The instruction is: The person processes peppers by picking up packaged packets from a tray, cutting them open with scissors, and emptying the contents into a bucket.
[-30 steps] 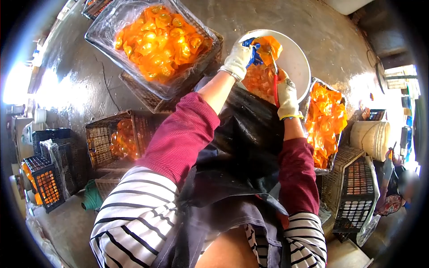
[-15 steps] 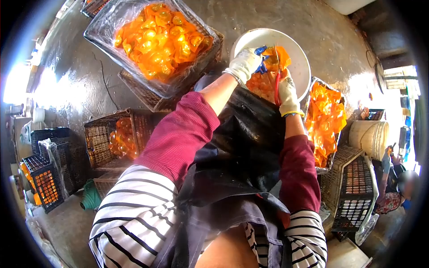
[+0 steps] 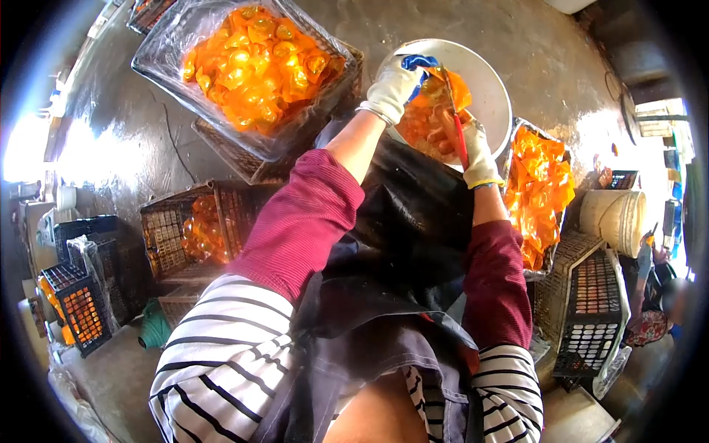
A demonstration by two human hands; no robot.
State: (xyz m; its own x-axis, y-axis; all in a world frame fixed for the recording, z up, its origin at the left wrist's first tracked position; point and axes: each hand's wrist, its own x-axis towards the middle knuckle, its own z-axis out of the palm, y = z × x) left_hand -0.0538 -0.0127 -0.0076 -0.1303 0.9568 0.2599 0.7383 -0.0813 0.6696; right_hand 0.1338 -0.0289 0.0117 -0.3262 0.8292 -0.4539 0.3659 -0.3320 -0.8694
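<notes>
My left hand point(image 3: 395, 87), in a white glove with blue fingertips, is closed on an orange plastic packet point(image 3: 459, 90) above a white bucket point(image 3: 501, 96). In my gloved right hand point(image 3: 481, 155) is a pair of scissors with red handles point(image 3: 461, 139). Their blades point up toward the packet; whether they are cutting into it I cannot tell. Below both hands, wet pinkish-orange pieces point(image 3: 425, 133) lie inside the bucket.
Orange packets point(image 3: 255, 70) fill a plastic-lined crate point(image 3: 159, 55) at upper left. More packets point(image 3: 538, 192) lie in a container beside my right forearm. Stacked crates point(image 3: 591, 317) and a pale bucket point(image 3: 617, 218) stand at right, near another person point(image 3: 650, 310).
My left hand has shifted slightly left and up, and the packet has moved with it. My right hand still holds the scissors. More of the pieces inside the bucket show now.
</notes>
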